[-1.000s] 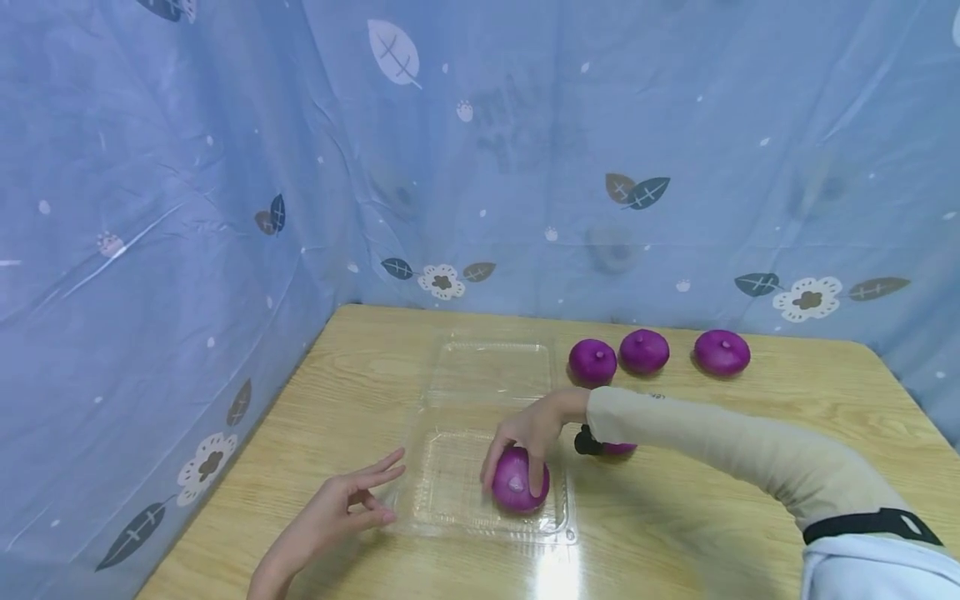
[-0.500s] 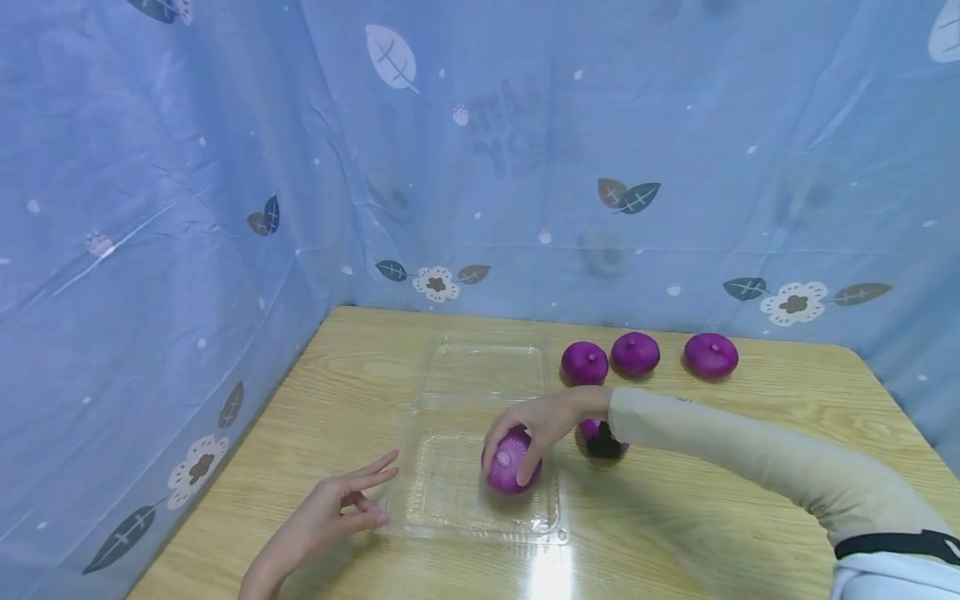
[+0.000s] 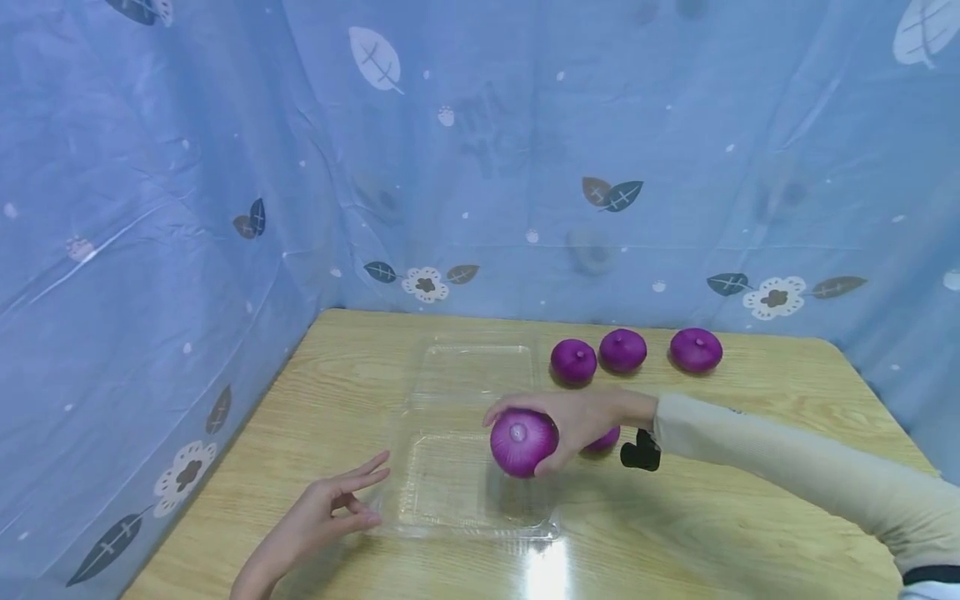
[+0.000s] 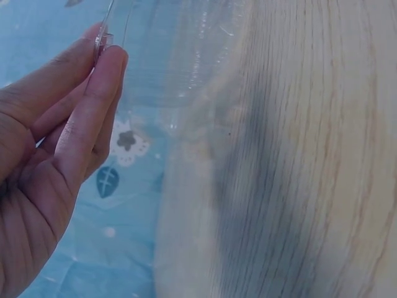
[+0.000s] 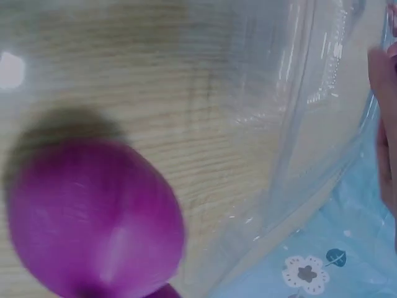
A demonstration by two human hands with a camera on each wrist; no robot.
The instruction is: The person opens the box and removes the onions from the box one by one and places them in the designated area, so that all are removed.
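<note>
My right hand (image 3: 581, 417) grips a purple onion (image 3: 523, 442) over the right side of a clear plastic clamshell box (image 3: 442, 483). Its fingers curl over the onion's top left and the thumb lies at its lower right. The box lies open, with its lid (image 3: 480, 362) spread toward the back. At the box's near left corner, my left hand (image 3: 318, 517) pinches the thin clear rim between thumb and fingers, as the left wrist view shows. A large purple onion (image 5: 96, 217) fills the lower left of the right wrist view.
Another purple onion (image 3: 602, 440) sits on the wooden table (image 3: 675, 500), partly hidden behind my right hand. Toward the back right stand three more onions: one beside the lid (image 3: 573, 362), a second (image 3: 622, 350) and a third (image 3: 696, 350). A blue patterned curtain (image 3: 480, 167) borders the table.
The onion in my right hand has risen from inside the box, with the hand drawing up and back to the right. My left hand keeps its pinch on the box rim.
</note>
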